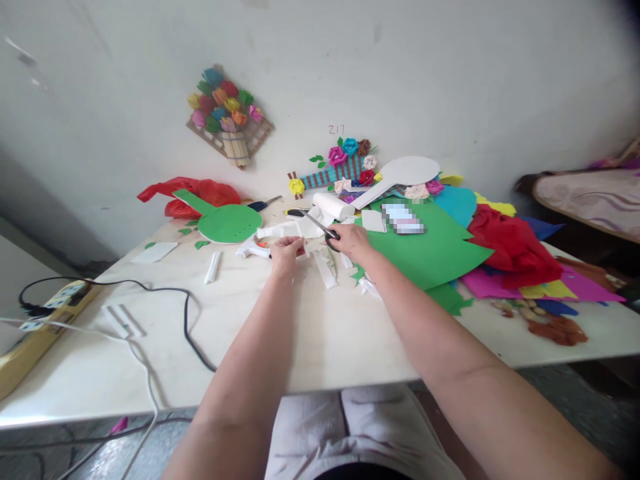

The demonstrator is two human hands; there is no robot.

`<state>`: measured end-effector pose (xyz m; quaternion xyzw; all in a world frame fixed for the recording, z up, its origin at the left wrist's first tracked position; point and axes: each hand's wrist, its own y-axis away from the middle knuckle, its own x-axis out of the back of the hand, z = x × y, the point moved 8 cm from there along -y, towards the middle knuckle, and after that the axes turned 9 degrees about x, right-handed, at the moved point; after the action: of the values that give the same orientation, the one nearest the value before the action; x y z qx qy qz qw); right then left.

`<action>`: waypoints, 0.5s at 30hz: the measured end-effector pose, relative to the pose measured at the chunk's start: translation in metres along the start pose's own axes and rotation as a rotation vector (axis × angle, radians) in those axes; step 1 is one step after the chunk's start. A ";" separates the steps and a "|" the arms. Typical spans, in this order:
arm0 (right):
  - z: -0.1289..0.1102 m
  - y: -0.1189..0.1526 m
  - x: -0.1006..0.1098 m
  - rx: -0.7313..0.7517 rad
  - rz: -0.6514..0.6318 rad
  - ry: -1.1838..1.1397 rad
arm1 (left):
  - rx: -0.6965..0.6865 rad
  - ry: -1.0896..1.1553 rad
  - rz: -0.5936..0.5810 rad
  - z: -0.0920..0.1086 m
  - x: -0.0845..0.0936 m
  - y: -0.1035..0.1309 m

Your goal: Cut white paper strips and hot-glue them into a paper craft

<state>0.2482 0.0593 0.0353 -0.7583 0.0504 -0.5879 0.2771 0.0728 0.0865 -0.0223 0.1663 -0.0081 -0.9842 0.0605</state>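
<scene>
Nearest the body, both forearms reach out over the white table (310, 347), with a black cable (185, 313) looping off to the left. At the far end of the reach, the left hand (286, 253) is closed in a pinch on a white paper strip (280, 231), holding it just above the tabletop; the right hand (350, 241) is curled through the handles of the scissors (320, 227), blades parted and pointing toward the strip. To cut well from here, it looks best to keep the paper taut and feed it into the blades — turning the paper, not the scissors — with fingertips clear of the cutting line. Cut white scraps (325, 267) lie between the hands; beyond sit a green paddle shape (227, 223), a green sheet (425, 250) and a paper roll (333, 205).
</scene>
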 end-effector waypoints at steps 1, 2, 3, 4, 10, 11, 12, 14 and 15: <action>0.002 0.000 0.000 -0.033 0.006 -0.031 | 0.011 0.022 -0.010 -0.001 0.000 0.000; 0.004 0.000 -0.001 -0.059 0.009 -0.069 | 0.023 0.048 -0.023 -0.003 0.000 -0.001; 0.006 0.000 -0.002 -0.079 0.010 -0.115 | 0.034 0.077 -0.041 -0.004 0.000 -0.001; 0.007 0.000 -0.005 -0.090 0.008 -0.170 | 0.045 0.108 -0.059 -0.004 0.000 -0.002; -0.007 0.000 -0.022 -0.055 -0.123 -0.638 | 0.106 0.331 -0.103 -0.004 0.000 -0.002; -0.013 0.001 -0.024 -0.056 -0.168 -0.725 | 0.108 0.355 -0.116 -0.003 -0.001 -0.002; -0.018 0.004 -0.025 -0.062 -0.219 -0.804 | 0.111 0.372 -0.128 -0.003 -0.002 -0.002; -0.027 0.009 -0.026 -0.090 -0.308 -0.873 | 0.117 0.401 -0.123 -0.003 -0.002 -0.004; -0.031 0.011 -0.026 -0.091 -0.338 -0.891 | 0.116 0.419 -0.109 -0.004 0.000 -0.005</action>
<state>0.2145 0.0492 0.0124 -0.9454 -0.1718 -0.2394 0.1389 0.0738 0.0914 -0.0260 0.3707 -0.0428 -0.9278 -0.0020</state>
